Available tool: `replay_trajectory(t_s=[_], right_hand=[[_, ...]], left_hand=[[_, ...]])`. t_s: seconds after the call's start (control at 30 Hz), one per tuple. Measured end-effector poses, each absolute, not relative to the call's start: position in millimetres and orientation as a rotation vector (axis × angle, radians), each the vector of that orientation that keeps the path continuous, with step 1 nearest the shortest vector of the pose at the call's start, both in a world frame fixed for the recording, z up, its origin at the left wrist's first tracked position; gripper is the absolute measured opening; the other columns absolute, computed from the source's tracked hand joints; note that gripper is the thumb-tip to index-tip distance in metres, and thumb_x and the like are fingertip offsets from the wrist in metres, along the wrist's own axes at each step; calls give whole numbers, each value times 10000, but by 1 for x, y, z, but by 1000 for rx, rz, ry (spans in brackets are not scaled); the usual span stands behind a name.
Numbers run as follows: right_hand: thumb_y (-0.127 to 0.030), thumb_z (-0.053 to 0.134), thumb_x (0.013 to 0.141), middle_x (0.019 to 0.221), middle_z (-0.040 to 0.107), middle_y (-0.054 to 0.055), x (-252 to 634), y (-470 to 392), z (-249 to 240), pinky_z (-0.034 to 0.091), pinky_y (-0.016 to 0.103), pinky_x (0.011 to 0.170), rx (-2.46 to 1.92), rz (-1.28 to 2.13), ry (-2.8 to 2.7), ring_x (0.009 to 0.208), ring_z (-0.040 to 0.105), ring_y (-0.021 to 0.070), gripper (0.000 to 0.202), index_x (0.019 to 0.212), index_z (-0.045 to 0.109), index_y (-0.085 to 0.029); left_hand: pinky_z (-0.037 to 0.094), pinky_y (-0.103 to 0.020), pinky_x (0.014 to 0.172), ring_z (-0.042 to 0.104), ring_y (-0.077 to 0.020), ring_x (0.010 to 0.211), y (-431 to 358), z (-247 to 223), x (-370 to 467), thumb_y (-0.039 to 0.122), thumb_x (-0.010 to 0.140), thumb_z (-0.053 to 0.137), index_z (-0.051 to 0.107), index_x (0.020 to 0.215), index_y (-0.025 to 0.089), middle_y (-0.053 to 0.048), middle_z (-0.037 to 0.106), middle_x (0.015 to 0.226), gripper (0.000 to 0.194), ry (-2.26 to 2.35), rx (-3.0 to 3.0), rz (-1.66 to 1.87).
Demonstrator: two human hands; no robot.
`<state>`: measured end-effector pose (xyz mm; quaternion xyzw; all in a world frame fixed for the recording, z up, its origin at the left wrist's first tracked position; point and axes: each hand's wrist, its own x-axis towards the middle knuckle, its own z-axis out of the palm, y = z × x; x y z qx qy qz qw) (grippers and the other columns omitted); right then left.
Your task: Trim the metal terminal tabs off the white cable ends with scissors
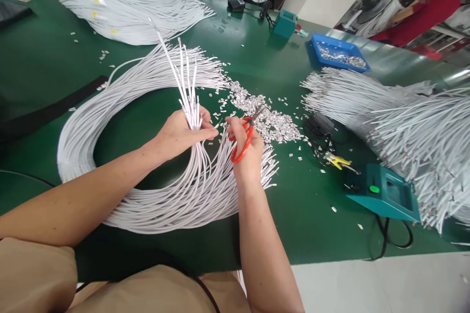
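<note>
My left hand (183, 129) is closed round a bunch of white cables (189, 85), whose ends fan upward above the fist. These belong to a big white cable coil (77, 142) that curves across the table in front of me. In my right hand (249, 154) is a pair of scissors (242, 149) with red handles. Its dark blades point up and away, over a heap of small silvery-white scraps (275, 124). The thumb and forefinger of that hand are beside loose cable ends; whether they pinch one cannot be made out.
More white cable bundles lie at the far left (125, 0) and on the right (414, 132). A teal device (385, 193) with a green button stands near yellow-handled pliers (338, 160). A blue tray (340, 54) holds scraps. Two people are beyond the green table (301, 225).
</note>
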<state>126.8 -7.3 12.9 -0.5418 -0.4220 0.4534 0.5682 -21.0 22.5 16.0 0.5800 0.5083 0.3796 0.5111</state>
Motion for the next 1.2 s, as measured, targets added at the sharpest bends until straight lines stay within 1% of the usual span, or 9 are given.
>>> replay_trajectory(t_s=[0.13,0.23,0.33,0.4,0.53,0.7,0.87,1.03,1.2], right_hand=[[-393,623,789,830,675,21,126,-5,6,516,320,776,-1231,1082,-1100,783,621,153,193,796,656,-203],[-357,586,818,849,669,30,132,-6,5,503,326,810,-1352,765,-1046,812,619,154,174,816,648,-195],[-347,557,847,964,661,70,140,-7,8,489,356,848,-1468,394,-957,887,614,180,208,955,648,-194],[-350,551,859,990,655,78,142,-9,11,487,368,862,-1473,314,-966,915,612,191,225,999,653,-206],[-342,578,844,928,677,36,134,-8,13,496,349,873,-1310,671,-1048,906,630,174,152,866,675,-227],[-379,608,812,697,616,9,131,-4,11,504,300,715,-1201,1165,-1025,723,591,145,254,631,613,-201],[-365,706,729,620,578,-24,131,-5,14,497,291,673,-1054,1397,-978,611,540,111,221,620,632,-189],[-305,716,713,739,630,-8,126,-6,11,498,301,743,-1137,1141,-1079,708,584,128,116,758,691,-202],[-333,628,780,808,657,13,132,-6,7,469,287,709,-1367,911,-1259,723,577,135,151,789,686,-194]], left_hand=[[508,-309,740,665,-192,768,23,18,-23,327,666,758,615,819,173,-17,703,767,259,1162,1465,862],[513,-334,835,665,-208,889,25,16,-27,354,726,716,681,920,171,-53,716,955,269,1099,1456,832],[531,-352,808,669,-195,791,26,14,-30,366,736,715,700,1021,177,-50,712,871,342,1136,1400,809],[541,-359,790,669,-189,733,26,15,-29,352,702,750,700,1048,170,-33,695,778,394,1160,1368,814],[566,-375,789,695,-204,723,24,18,-25,315,600,826,691,961,165,-13,680,744,414,1146,1255,845],[585,-391,762,714,-221,702,25,17,-23,290,596,836,646,853,174,0,677,697,340,1075,1178,804],[578,-359,748,705,-203,703,25,20,-23,266,614,826,622,759,160,-4,679,692,272,1003,1198,788],[539,-312,708,657,-162,696,24,17,-24,300,633,807,655,841,159,-6,678,742,294,1040,1315,836],[520,-314,721,657,-177,716,27,15,-26,310,593,823,672,844,156,-16,692,752,331,1141,1299,905]])
